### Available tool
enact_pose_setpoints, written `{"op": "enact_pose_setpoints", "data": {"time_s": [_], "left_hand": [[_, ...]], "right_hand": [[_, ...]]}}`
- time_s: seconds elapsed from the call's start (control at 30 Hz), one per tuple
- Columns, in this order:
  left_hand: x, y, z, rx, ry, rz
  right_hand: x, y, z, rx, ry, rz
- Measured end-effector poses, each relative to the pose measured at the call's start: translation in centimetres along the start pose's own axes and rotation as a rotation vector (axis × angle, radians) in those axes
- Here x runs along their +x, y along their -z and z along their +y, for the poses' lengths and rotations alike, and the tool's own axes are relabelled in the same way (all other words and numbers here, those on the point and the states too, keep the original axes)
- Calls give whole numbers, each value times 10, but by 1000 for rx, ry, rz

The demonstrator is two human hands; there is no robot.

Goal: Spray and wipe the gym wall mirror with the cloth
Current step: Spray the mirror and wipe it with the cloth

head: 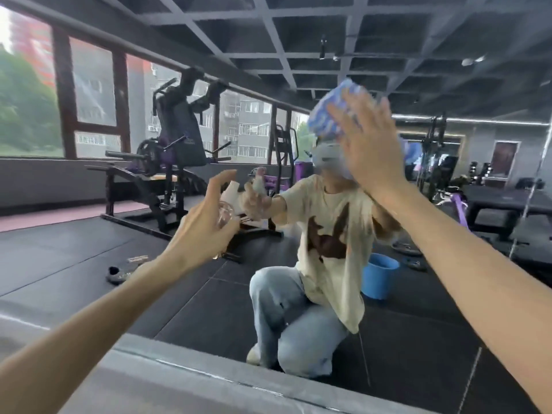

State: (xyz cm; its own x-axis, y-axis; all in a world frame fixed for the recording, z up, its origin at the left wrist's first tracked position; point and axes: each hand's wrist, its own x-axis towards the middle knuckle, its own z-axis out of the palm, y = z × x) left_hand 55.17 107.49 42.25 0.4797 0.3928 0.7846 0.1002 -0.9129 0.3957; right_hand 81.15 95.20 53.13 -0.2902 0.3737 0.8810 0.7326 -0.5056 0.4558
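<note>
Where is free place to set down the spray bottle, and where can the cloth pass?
The grey ledge at the foot of the mirror lies bare between the left forearm and the right forearm. The glass is open below the cloth and right hand, down to it. Tighter beside the left hand gripping the spray bottle.

Blue bucket (379, 279) on dark floor mats (89, 249), black weight machine (173, 150) by windows (92, 94), grid ceiling (298, 31)
</note>
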Motion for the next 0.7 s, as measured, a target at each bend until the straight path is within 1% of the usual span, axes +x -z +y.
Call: {"op": "enact_pose_setpoints", "data": {"time_s": [0.03,0.07,0.1,0.17,0.23,0.3,0.43,0.53,0.6,0.63,0.67,0.7], "left_hand": [[-5,-6,-3,49,9,-3],[-11,-13,-5,89,22,-14],[-20,-20,-7,107,43,-28],[-39,-33,-12,105,84,-68],[-54,-44,-16,99,78,-132],[-65,-49,-20,82,64,-156],[-76,-54,-28,48,54,-127],[-84,-59,-34,50,87,-80],[-87,-64,-36,48,124,-49],[-89,-65,-37,41,140,-35],[-91,-67,-38,37,146,-22],[-93,-67,-37,39,141,-11]], "right_hand": [[9,2,4,23,-157,61],[6,0,-3,29,-243,109],[-6,-6,-17,36,-242,135],[-50,-21,-50,94,-48,129],[-95,-28,-72,131,131,60],[-120,-30,-78,124,190,29],[-118,-32,-73,129,218,12],[-105,-33,-70,134,211,31],[-103,-32,-74,121,139,50],[-106,-35,-84,122,69,80],[-110,-38,-99,126,10,94],[-120,-45,-120,141,-11,77]]}}
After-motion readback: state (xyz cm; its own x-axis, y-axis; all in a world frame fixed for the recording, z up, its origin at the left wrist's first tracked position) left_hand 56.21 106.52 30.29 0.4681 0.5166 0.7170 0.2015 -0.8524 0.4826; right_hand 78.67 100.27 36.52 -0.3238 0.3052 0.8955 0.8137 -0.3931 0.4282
